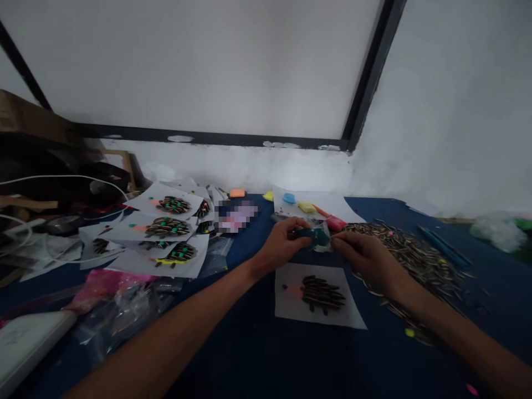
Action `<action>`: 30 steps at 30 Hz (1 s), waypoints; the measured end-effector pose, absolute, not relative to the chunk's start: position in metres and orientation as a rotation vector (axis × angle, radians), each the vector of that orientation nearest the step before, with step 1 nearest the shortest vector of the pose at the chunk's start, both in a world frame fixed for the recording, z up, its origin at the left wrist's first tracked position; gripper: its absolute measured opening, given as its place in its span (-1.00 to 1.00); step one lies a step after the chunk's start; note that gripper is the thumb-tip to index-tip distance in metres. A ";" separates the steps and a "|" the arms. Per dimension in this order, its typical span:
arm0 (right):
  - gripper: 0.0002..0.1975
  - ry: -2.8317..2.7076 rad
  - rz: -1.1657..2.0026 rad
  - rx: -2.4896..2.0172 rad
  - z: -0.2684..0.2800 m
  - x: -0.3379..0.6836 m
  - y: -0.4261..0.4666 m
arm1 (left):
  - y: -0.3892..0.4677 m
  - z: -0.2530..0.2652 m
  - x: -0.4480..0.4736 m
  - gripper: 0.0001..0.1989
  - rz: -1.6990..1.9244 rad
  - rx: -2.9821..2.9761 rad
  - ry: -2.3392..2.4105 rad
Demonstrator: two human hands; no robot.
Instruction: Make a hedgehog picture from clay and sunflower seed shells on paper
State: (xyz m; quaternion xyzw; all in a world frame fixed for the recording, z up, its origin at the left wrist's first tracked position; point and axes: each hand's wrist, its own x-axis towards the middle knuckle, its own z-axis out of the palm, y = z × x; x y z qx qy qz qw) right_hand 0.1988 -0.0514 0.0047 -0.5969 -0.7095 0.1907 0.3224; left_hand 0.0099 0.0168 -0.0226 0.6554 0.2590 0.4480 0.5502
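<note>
My left hand is closed around a dark green lump in a clear plastic wrapper, above the middle of the table. The fingers of my right hand are pinched at the wrapper's right edge. Just below the hands lies a white sheet bearing a hedgehog picture, its back made of dark striped seeds and its face pinkish orange. Behind the wrapper rests a red glue bottle with an orange nozzle, partly hidden. A wide heap of striped seeds spreads beyond my right hand.
Several finished-looking hedgehog sheets with green dots overlap at left. Nearer are crumpled plastic bags and a white box-like object. Blue and yellow lumps sit on paper at the back. A teal tool lies right.
</note>
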 end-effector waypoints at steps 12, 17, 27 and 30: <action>-0.82 -1.838 0.566 -1.452 -0.004 0.194 -0.051 | 0.003 -0.012 0.011 -0.87 0.872 1.330 0.607; -0.83 -1.755 0.724 -1.426 0.004 0.193 -0.053 | 0.001 -0.008 0.009 -0.84 0.795 1.236 0.514; -0.75 -1.709 0.802 -1.394 0.011 0.190 -0.056 | -0.001 -0.005 0.009 -0.85 0.798 1.158 0.498; -0.78 -1.715 0.808 -1.394 0.011 0.189 -0.056 | 0.000 -0.007 0.011 -0.79 0.826 1.137 0.544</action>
